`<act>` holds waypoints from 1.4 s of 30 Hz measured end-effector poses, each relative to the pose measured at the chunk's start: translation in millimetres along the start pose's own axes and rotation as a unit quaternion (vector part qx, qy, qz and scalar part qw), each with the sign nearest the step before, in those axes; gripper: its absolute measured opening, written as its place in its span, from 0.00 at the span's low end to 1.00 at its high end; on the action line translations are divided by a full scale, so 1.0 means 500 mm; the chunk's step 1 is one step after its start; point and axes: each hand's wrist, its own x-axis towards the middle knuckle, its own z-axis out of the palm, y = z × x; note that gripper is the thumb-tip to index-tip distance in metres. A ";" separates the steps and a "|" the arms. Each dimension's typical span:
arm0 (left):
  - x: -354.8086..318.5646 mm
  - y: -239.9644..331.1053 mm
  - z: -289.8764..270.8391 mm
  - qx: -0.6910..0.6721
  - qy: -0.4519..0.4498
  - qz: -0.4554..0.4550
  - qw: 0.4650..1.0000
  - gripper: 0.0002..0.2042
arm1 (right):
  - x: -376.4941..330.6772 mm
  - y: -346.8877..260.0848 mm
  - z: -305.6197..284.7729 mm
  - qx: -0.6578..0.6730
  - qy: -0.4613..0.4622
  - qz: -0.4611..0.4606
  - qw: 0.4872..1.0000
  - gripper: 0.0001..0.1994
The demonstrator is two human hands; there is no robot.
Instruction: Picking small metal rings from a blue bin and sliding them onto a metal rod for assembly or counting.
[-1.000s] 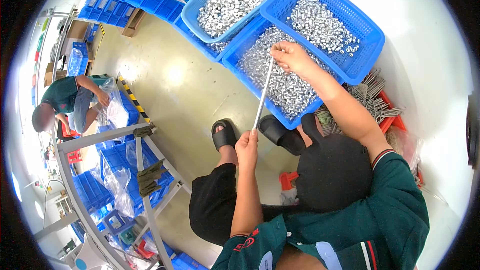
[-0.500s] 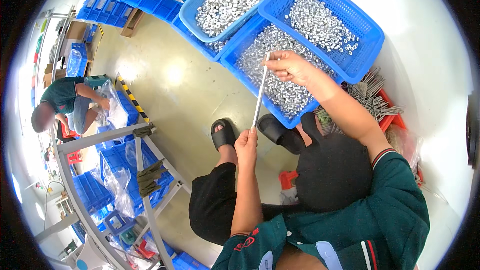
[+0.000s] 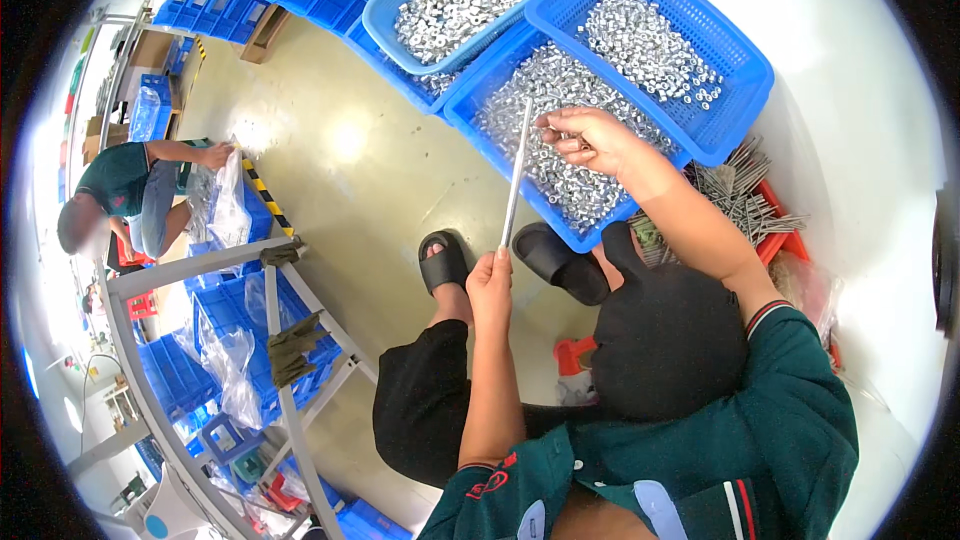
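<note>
My left hand (image 3: 489, 285), closed, grips the lower end of a long thin silvery metal rod (image 3: 517, 177). The rod leans upward and slightly right, its top over the blue bin (image 3: 463, 122) of small metal nut-like pieces (image 3: 560, 90). Just right of the rod's top is my right hand (image 3: 590, 137), apart from it, above the pieces. Its fingers are curled together; whatever lies inside them is too small and hidden to name.
Beyond stand a blue basket (image 3: 752, 90) and a light-blue basket (image 3: 375, 40) of metal pieces. Many rods (image 3: 735, 190) lie in a red crate (image 3: 785, 240) at right. A grey metal frame (image 3: 200, 268) stands left; past it a co-worker (image 3: 125, 180) handles clear plastic bags.
My right hand has come off the rod's top and shifted slightly right. The left hand still holds the rod's lower end. The co-worker's arm has risen, lifting a plastic bag.
</note>
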 end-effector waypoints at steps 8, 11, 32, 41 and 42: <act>-0.003 0.001 -0.002 0.020 -0.015 0.010 1.000 0.15 | 0.005 -0.013 -0.009 0.114 -0.078 -0.015 0.990 0.11; -0.003 -0.005 -0.005 0.038 -0.020 0.016 0.999 0.16 | 0.006 -0.018 -0.007 0.134 -0.062 -0.020 0.989 0.12; -0.007 -0.005 -0.011 0.041 -0.038 0.016 0.998 0.15 | 0.007 -0.022 0.014 0.071 -0.050 0.050 0.995 0.11; -0.011 0.003 -0.004 -0.029 -0.049 -0.031 0.998 0.15 | 0.004 -0.007 0.032 0.084 -0.075 -0.041 0.993 0.12; -0.011 0.004 -0.005 -0.036 -0.054 -0.031 0.997 0.15 | 0.001 -0.006 0.036 0.083 -0.075 -0.040 0.993 0.12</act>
